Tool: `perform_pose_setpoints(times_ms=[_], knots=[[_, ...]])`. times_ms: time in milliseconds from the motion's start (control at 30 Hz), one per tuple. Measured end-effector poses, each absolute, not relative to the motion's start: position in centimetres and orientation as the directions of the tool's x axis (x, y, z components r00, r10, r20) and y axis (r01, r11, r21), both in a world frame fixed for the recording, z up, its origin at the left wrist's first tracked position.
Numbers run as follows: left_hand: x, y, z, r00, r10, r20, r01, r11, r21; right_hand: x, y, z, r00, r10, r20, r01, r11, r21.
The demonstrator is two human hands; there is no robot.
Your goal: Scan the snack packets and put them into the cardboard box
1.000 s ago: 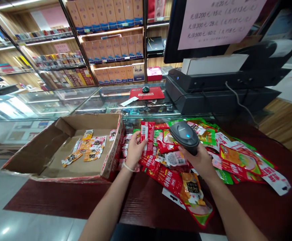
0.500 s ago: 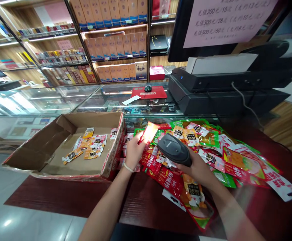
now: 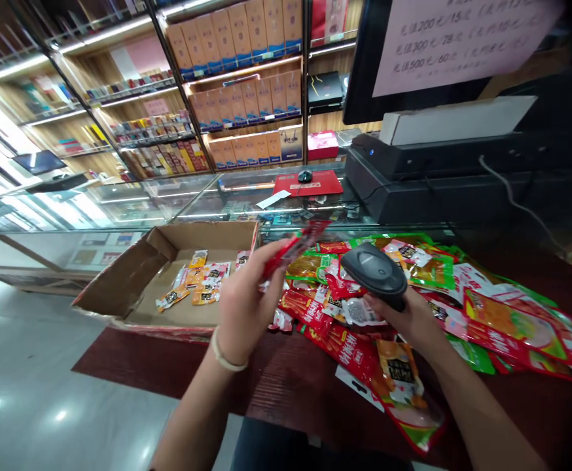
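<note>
- On table (image 3: 286,386), near left edge, cardboard box (image 3: 119,288) stands open; pile of snack packets (image 3: 502,314) covers the right part, same as 1 s ago.
- R hand (image 3: 413,324) is closed around scanner (image 3: 374,275), above the pile.
- L hand (image 3: 247,301) pinches red packet (image 3: 296,247). Before it stood upright facing scanner, now it is tilted and lifted betw. box and pile, so its scan seems done.
- Packet: long, thin, glossy red, print blurred.

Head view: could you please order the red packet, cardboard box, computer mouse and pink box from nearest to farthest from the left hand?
1. red packet, held in the left hand.
2. cardboard box, just to its left.
3. computer mouse, on the glass counter behind.
4. pink box, farthest back, by the shelves.
</note>
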State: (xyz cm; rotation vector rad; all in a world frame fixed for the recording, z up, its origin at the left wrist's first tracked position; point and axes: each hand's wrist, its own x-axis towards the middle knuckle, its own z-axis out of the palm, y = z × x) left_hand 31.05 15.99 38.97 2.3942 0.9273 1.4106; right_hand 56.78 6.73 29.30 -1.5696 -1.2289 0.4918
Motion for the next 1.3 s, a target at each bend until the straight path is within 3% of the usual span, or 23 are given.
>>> perform_pose_setpoints(times_ms=[167, 267, 367, 533, 633, 800, 1000, 1300], knots=[[23.8, 20.0, 39.3, 0.267, 0.736, 0.622, 0.816, -0.516, 0.261, 56.9, 6.7, 29.0, 0.439, 0.872, 0.217, 0.413, 0.018, -0.911], [20.7, 23.3, 37.0, 0.351, 0.836, 0.422, 0.862, -0.464, 0.204, 56.8, 6.8, 29.1, 0.463, 0.861, 0.209, 0.399, 0.009, -0.917], [19.6, 24.7, 35.4, 0.431, 0.847, 0.313, 0.823, -0.511, 0.248, 56.8, 6.9, 29.1, 0.471, 0.864, 0.178, 0.366, -0.007, -0.931], [22.6, 21.6, 36.8, 0.439, 0.742, 0.506, 0.725, -0.626, 0.288, 56.9, 7.0, 29.1, 0.481, 0.859, 0.176, 0.375, -0.02, -0.927], [26.1, 18.4, 37.9, 0.55, 0.642, 0.534, 0.575, -0.755, 0.316, 57.0, 7.0, 29.1, 0.485, 0.848, 0.214, 0.403, 0.001, -0.915], [31.2, 16.5, 34.0, 0.841, 0.472, 0.264, 0.333, -0.836, 0.436, 57.3, 7.0, 28.8, 0.485, 0.849, 0.208, 0.392, 0.001, -0.92], [32.5, 18.0, 26.8, 0.899, 0.419, 0.124, 0.332, -0.84, 0.429, 57.3, 6.8, 29.1, 0.493, 0.839, 0.232, 0.411, 0.01, -0.911], [31.9, 17.1, 27.1, 0.871, 0.445, 0.208, 0.321, -0.837, 0.443, 57.2, 6.8, 29.3, 0.505, 0.832, 0.227, 0.407, 0.002, -0.914]])
